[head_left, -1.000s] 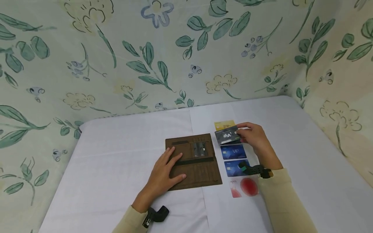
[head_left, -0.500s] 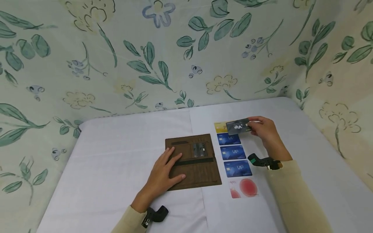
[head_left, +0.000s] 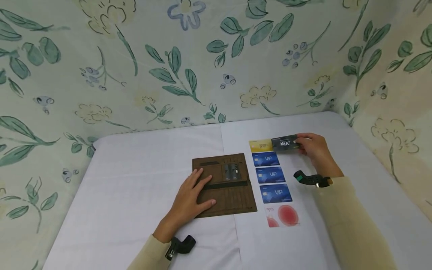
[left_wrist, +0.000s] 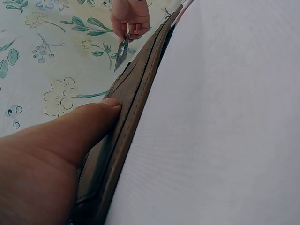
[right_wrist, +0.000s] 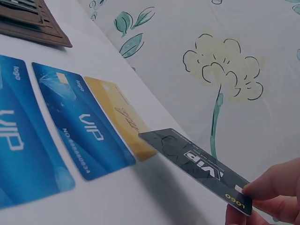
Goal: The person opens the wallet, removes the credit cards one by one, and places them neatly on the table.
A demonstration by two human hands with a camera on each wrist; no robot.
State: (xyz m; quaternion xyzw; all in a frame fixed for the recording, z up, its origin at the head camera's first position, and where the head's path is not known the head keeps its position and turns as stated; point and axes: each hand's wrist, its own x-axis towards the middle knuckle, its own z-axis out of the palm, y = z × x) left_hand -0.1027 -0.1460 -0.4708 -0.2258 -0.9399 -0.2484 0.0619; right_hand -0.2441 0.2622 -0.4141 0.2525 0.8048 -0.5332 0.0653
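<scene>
- Three glossy blue rectangular cards point(head_left: 271, 175) printed "VIP" lay in a column on the white cloth-covered table point(head_left: 135, 187), right of the wallet.
- One golden-yellow rectangular card point(head_left: 260, 145) lay at the column's far end, and a white rectangular card with a large red circle point(head_left: 282, 216) lay at its near end.
- The black rectangular card with silvery "Vip" lettering point(head_left: 283, 143) was in the right hand point(head_left: 316, 150), raised above the cloth with a shadow beneath it; its lettering looked upside down from the head view.
- The right thumb and fingers were clamped on the black card's right end. Its other end was beside the yellow card; whether the two touched, I could not tell.
- The brown, leather-like wallet point(head_left: 233, 198) lay unfolded, its slots and a clear window facing up.
- The left hand point(head_left: 189, 197) rested on the wallet's left side, fingers spread apart, thumb on the nearer half.
- Behind the table hung a pale backdrop with green leaves and yellow flowers point(head_left: 114, 86).
</scene>
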